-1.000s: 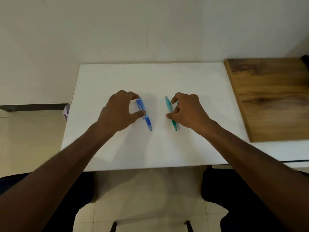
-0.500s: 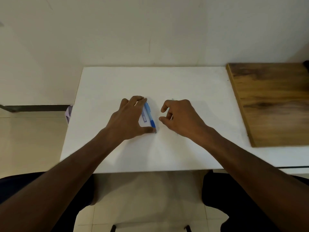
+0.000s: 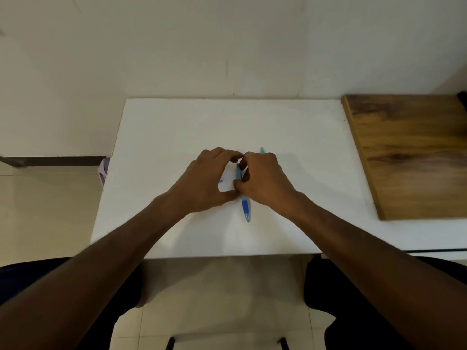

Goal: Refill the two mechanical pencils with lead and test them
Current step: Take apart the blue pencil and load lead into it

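Teal pencil (image 3: 262,149): only far end shows, rest hidden behind right hand (image 3: 262,180). Blue pencil (image 3: 244,204): upper barrel covered by both hands' fingers; grip itself unclear. Small white item (image 3: 226,181) under left hand (image 3: 211,181): printed mark too small to read. Wooden board (image 3: 414,152) cut off by right frame edge.

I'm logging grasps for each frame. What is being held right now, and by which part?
Both hands, left hand and right hand, pinch the blue pencil along its upper barrel; its grip and tip stick out free. The green pencil is not held.
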`<state>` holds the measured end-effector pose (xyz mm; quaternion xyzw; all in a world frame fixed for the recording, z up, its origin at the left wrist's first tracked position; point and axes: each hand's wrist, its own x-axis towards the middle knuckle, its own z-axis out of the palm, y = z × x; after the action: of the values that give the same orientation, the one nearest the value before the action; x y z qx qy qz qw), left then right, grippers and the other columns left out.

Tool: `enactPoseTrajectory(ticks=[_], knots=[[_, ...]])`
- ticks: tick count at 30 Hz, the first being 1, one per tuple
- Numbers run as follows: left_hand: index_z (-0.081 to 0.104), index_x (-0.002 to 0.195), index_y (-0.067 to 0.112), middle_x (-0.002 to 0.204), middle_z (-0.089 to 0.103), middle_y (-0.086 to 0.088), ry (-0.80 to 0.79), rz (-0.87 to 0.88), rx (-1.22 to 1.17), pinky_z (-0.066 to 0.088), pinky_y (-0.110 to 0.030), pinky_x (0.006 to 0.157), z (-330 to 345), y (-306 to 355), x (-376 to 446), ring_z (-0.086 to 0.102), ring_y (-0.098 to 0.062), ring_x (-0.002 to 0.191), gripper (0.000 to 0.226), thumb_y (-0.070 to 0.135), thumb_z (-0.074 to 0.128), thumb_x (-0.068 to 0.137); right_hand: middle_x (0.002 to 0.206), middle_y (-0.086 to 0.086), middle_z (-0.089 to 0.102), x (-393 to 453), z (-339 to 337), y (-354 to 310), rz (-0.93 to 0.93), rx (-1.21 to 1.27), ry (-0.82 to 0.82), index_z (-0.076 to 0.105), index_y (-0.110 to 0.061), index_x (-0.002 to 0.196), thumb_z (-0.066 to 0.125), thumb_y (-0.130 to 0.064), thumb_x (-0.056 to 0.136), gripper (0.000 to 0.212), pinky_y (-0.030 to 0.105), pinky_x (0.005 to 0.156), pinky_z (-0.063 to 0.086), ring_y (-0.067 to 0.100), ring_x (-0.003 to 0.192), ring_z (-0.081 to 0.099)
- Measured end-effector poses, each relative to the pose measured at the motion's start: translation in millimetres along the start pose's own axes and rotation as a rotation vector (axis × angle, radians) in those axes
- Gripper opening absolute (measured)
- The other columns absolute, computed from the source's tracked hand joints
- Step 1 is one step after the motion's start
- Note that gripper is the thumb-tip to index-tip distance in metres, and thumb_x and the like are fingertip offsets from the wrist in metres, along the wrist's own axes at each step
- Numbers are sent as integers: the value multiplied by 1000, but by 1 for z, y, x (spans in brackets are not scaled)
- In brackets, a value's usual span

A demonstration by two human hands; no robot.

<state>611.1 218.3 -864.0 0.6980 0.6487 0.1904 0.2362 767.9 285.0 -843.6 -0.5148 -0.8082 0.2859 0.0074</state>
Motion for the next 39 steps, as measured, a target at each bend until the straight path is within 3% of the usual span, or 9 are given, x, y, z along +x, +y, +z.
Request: enactPoseTrajectory(ticks=[3,5,9,16,23,28,33,37,39], knots=[[57,146,20,134,64,7,14,7,-91,40,-2,92,-14,-1,1,61,-8,108,70,30,87,83,98,4,74,3,-6,2,25,124,-3,72,-9,119,80,-31,91,37,23,85,56,19,89,70],[61,142,21,128,68,9,74,-52,-163,41,2,80,-23,2,3,66,-4,99,56,26,82,90,83,-3,72,2,-12,5,25,238,-1,77,-10,108,80,-30,91,26,21,73,53,16,77,70],[79,117,27,107,78,16,156,-193,-259,42,3,73,-32,11,8,71,1,85,20,31,65,103,85,-3,77,-5,-17,10,-4,392,-14,79,-15,101,79,-32,92,18,36,82,65,18,78,75],[83,106,29,98,81,15,145,-208,-391,50,-5,74,-30,21,10,72,3,81,16,36,68,101,91,-4,77,-13,-19,20,-57,416,7,78,-20,102,79,-35,92,18,40,81,64,15,80,75],[80,100,35,96,79,16,141,-244,-453,50,-9,65,-27,23,9,73,-4,76,12,42,70,99,88,-10,75,-15,-21,20,-68,396,-16,77,-23,97,79,-35,92,13,20,67,54,1,75,69],[81,104,32,100,80,15,263,-424,-634,57,-26,71,-35,17,13,76,-5,83,18,46,73,95,80,-15,70,-18,-17,18,-55,290,-77,77,-24,96,82,-39,88,18,4,59,40,2,66,65],[80,101,33,85,75,21,135,-296,-212,52,-5,70,-30,10,7,72,4,73,7,33,75,96,80,-17,68,-18,-18,22,-22,302,-24,75,-23,95,77,-38,92,16,3,59,40,-6,69,63],[77,103,25,81,72,13,76,-209,3,61,-29,79,-8,7,2,69,-4,70,15,32,81,90,86,-4,76,-15,-17,22,15,276,-61,76,-18,102,77,-36,93,21,14,69,48,11,79,73],[75,100,23,79,68,13,61,-201,34,58,-25,74,1,6,1,64,-2,67,17,34,83,89,90,-2,77,-16,-16,21,24,265,-74,76,-17,105,77,-36,93,23,14,72,50,14,81,74]])
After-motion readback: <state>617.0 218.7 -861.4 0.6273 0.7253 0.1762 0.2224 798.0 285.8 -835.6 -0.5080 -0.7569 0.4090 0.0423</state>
